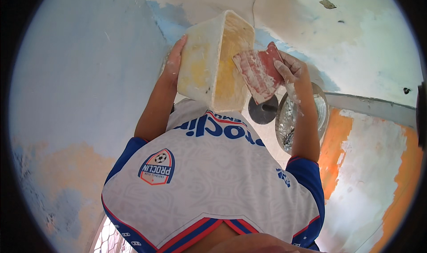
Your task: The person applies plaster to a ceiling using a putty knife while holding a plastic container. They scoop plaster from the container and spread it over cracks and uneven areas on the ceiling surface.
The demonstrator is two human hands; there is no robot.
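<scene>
My left hand (174, 60) grips the far left side of a rectangular whitish plastic tub (194, 59), fingers along its outer wall. The tub is tilted on its side, its mouth turned to the right, and yellowish residue coats the inside. In my right hand (291, 69) is a flat red spreader (269, 65), pinched at its right edge between thumb and fingers. Whitish paste smears the spreader's face. Its left edge is right at the tub's mouth; whether they touch I cannot tell. Pale paste also marks my right wrist.
Below my right forearm stands a round metal basin (323, 102) with residue in it. Beside it is a dark round object (262, 114). A blue-grey wall (89, 75) rises on the left; a patchy wall (356, 39) is ahead, and orange paint (336, 148) shows at right.
</scene>
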